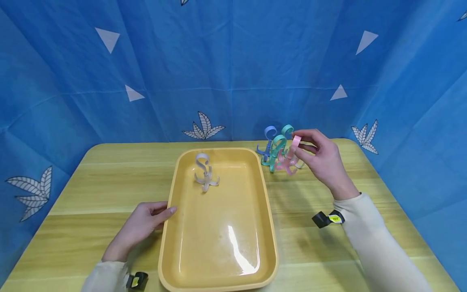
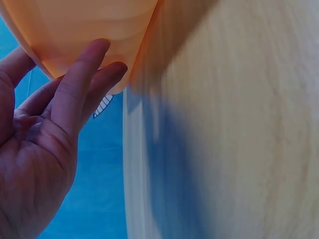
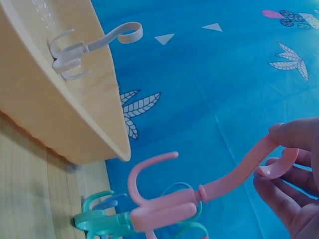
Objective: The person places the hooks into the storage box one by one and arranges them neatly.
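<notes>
My right hand pinches the curled top of a pink multi-prong hook between thumb and fingers. In the right wrist view the hook appears raised, prongs away from the hand. Green hooks and a blue hook stand close behind it on the table, partly overlapped. At the left side of a yellow tray, my left hand grips the rim, its thumb over the edge and its fingers against the outer wall. Inside the tray, near the far left corner, a pale grey hook stands upright.
The tray stands on a wood-grain table. A blue curtain with white triangles and leaf prints surrounds the table's back and sides. Some pale hook prongs show beside the pink hook, mostly hidden.
</notes>
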`<state>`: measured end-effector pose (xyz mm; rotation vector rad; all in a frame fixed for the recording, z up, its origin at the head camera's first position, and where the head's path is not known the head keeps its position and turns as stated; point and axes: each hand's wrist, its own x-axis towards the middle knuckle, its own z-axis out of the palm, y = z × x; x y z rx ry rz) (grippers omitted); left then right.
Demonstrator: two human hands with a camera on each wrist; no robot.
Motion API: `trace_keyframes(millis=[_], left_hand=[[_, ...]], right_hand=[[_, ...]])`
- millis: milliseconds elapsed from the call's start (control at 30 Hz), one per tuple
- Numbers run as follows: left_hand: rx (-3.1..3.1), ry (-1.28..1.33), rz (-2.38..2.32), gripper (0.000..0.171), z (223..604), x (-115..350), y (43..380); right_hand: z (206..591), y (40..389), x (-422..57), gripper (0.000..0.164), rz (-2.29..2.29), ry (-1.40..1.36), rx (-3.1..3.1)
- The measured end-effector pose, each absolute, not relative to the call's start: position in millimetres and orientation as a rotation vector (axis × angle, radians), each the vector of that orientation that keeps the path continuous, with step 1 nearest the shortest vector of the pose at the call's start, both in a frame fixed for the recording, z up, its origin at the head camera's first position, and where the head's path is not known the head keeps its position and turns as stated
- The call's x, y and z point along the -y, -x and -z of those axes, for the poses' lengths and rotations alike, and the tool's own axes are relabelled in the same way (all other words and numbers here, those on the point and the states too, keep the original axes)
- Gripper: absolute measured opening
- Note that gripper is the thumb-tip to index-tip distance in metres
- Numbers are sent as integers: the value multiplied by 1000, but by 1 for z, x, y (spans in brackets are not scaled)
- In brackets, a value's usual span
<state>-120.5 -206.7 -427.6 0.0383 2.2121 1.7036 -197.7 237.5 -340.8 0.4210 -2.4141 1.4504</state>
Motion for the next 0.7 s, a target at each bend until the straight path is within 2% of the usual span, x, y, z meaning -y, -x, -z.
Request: trace_keyframes(millis=[700], left_hand=[[-2198,11,-1728,55,429,204,121]], right_hand=[[331,208,-207,32,-1576,-668,2295]])
